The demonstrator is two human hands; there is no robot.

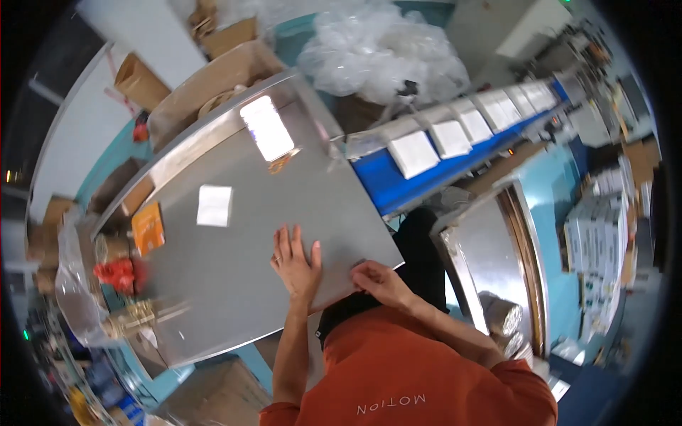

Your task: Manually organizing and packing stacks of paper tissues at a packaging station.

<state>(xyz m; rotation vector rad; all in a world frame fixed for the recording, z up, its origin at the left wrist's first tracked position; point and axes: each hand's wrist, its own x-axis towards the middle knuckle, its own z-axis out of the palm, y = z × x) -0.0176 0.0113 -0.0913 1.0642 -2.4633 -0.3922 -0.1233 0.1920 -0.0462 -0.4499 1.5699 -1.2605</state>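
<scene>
My left hand (293,268) lies flat on the grey metal table (249,284) near its front edge, fingers stretched out and nothing in them. To its right, close to the table's front right corner, my right hand (380,280) is closed with curled fingers. A small dark spot shows at its fingertips, too unclear to name. Beyond the left hand, a white square packet (214,206) rests on the metal. A bright white rectangle (267,128), perhaps a lit screen, lies toward the far edge, with a small orange-brown item (284,162) beside it.
A blue conveyor belt (380,183) carrying several white packs (413,153) meets the table's right side. On the left are an orange packet (148,228), a red object (116,275) and brass-coloured hardware (133,318). Clear plastic bags (383,50) are heaped behind.
</scene>
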